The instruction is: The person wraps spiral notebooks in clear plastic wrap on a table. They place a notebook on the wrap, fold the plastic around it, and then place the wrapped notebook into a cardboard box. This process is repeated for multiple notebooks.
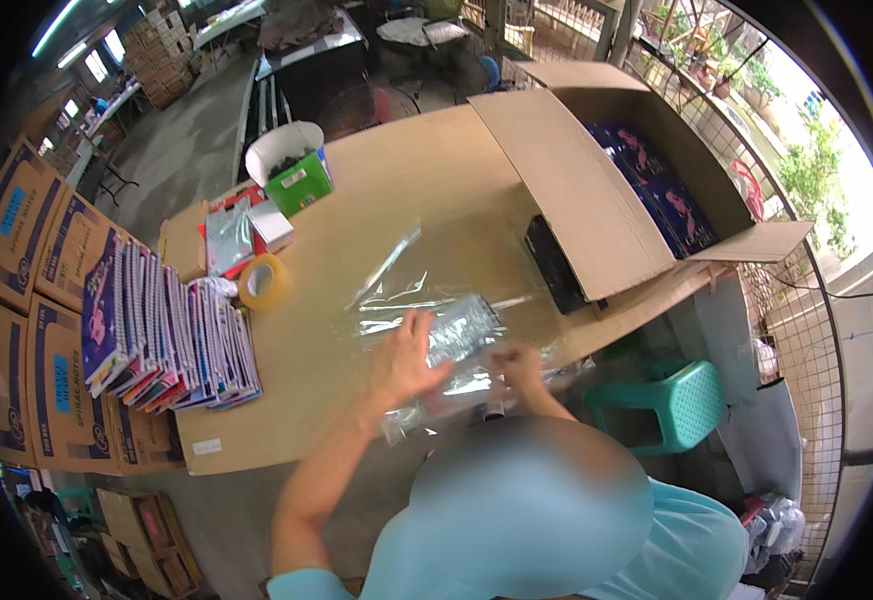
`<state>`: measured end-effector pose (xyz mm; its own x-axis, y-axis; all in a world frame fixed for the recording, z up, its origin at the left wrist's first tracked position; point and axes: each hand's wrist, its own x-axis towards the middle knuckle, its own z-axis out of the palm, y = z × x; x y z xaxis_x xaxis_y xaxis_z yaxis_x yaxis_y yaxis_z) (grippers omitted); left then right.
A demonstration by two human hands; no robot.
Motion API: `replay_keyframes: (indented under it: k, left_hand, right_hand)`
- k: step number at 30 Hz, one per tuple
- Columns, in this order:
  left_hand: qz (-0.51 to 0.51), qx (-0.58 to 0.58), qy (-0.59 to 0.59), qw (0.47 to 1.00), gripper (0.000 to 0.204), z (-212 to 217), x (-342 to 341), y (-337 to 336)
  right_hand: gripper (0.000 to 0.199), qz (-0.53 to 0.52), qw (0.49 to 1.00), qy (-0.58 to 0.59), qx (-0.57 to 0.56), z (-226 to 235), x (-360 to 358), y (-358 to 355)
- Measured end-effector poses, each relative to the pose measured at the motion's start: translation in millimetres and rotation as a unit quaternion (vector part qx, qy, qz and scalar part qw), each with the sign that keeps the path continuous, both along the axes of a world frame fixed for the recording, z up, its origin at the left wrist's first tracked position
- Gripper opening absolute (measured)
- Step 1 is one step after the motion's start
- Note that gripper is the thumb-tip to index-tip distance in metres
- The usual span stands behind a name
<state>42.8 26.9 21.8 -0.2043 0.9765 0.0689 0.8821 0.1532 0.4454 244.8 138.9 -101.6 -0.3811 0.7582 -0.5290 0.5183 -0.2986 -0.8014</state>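
A small bundle wrapped in clear plastic (465,328) lies near the table's front edge, its shiny wrap hiding what is inside. My left hand (409,362) grips its left side, thumb toward me and fingers over the far side. Close to the bundle's right end is my right hand (519,368), smeared by motion, so its fingers do not show clearly. Loose clear plastic film (382,275) spreads on the tabletop beyond and around both hands.
Spiral notebooks (162,330) stand stacked at the left beside brown cartons (67,390). A tape roll (264,282) and a green-and-white box (299,182) lie farther back. An open carton (597,190) holds dark purple notebooks (657,190). A black box (553,265) stands beside it; a green stool (692,405) is right.
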Motion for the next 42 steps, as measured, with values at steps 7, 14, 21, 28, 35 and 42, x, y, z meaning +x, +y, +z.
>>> replay_keyframes:
  k: [7, 14, 21, 28, 35, 42]
  left_hand:
    - [-0.089, -0.02, -0.349, 0.933, 0.038, -44, 6, -22]
    - [-0.028, -0.022, -0.055, 0.998, 0.05, -183, -70, -46]
    - [-0.004, -0.178, 0.078, 0.981, 0.111, -127, -20, -38]
    - [0.012, -0.223, 0.073, 0.972, 0.122, -162, -22, -40]
    - [0.016, -0.235, 0.068, 0.97, 0.095, -170, -21, -44]
    - [-0.002, -0.302, 0.013, 0.953, 0.086, -170, -10, -36]
  right_hand:
    - [0.057, 0.127, 0.914, 0.14, -0.36, 59, 1, 36]
    - [0.103, 0.342, 0.921, 0.019, 0.184, 176, 31, -8]
    - [0.075, -0.029, 0.971, 0.232, 0.057, 337, 135, 73]
    - [0.08, 0.076, 0.751, -0.099, 0.648, 388, 133, 213]
    - [0.079, 0.105, 0.939, -0.109, 0.31, 342, 126, 346]
    - [0.105, 0.383, 0.745, -0.438, 0.327, 211, 112, 318]
